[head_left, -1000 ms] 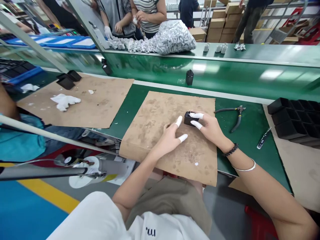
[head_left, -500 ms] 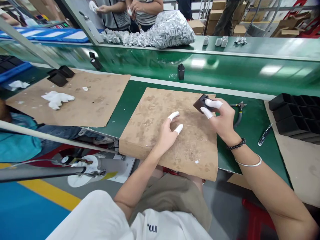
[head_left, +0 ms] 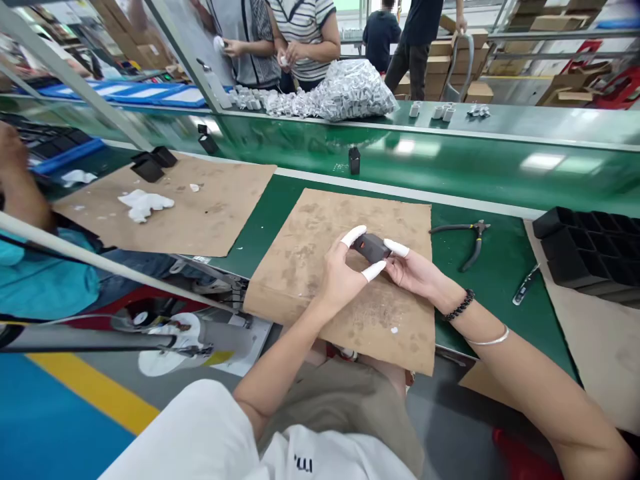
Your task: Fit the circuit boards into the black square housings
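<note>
Over the cardboard sheet [head_left: 290, 267] a small black plastic box [head_left: 371, 248] is held between both hands. My left hand [head_left: 343, 270] pinches its left end with white-capped thumb and forefinger. At its right end are the fingers of my right hand [head_left: 413, 270], also in white finger cots, closed on the box. A small orange-red spot shows on the box's near face. To the right of my right hand lie cutting pliers [head_left: 475, 240] with dark handles, and farther right a small black-handled tool [head_left: 525, 285] with a thin tip.
Black boxes [head_left: 585, 250] are stacked at the right. One black box [head_left: 354, 161] stands on the green belt ahead. Behind lies a plastic bag of small light parts [head_left: 357, 90]. At left, another cardboard sheet [head_left: 210, 227] holds a white cloth [head_left: 145, 203]; a co-worker [head_left: 45, 267] sits there.
My right hand has brought the black box left and down to the middle of the cardboard. My left hand, empty before, has closed on its other end. The view has shifted slightly.
</note>
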Demonstrator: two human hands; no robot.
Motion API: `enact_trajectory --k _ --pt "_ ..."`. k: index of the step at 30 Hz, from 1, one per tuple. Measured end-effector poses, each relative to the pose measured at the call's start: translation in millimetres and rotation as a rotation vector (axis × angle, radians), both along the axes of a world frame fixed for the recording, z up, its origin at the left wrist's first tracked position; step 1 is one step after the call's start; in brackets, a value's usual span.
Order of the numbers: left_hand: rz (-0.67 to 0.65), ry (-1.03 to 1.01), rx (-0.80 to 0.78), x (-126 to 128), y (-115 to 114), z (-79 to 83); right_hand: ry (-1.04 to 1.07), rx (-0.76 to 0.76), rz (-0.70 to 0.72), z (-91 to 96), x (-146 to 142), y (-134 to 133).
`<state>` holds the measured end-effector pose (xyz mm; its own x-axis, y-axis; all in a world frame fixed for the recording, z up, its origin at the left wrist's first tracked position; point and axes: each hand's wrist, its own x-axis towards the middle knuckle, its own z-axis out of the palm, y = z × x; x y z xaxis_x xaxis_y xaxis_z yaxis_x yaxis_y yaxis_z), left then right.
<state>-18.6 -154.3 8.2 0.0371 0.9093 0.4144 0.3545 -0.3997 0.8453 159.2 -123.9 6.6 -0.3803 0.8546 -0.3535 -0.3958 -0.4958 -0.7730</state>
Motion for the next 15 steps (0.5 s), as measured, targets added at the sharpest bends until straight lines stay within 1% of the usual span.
enact_trajectory --k 3,5,8,10,12,15 --pt "0.008 -0.098 -0.043 3 -5 10.3 -0.058 -0.03 0.135 6.5 4 -1" --pt "-0.008 -0.142 -0.078 6 -9 17.7 -0.132 -0.005 0.167 8.3 7 0" --pt "-0.047 -0.199 -0.131 8 -16 27.8 -0.177 0.037 0.078 8.0 9 2" --pt "-0.077 -0.262 -0.193 7 -18 31.9 -0.204 0.082 0.018 7.9 9 2" --pt "-0.118 -0.327 -0.3 1 -16 32.8 -0.258 0.146 -0.04 10.0 10 2" --pt "-0.21 -0.397 -0.539 -11 -11 28.0 -0.371 0.282 -0.096 18.5 13 -1"
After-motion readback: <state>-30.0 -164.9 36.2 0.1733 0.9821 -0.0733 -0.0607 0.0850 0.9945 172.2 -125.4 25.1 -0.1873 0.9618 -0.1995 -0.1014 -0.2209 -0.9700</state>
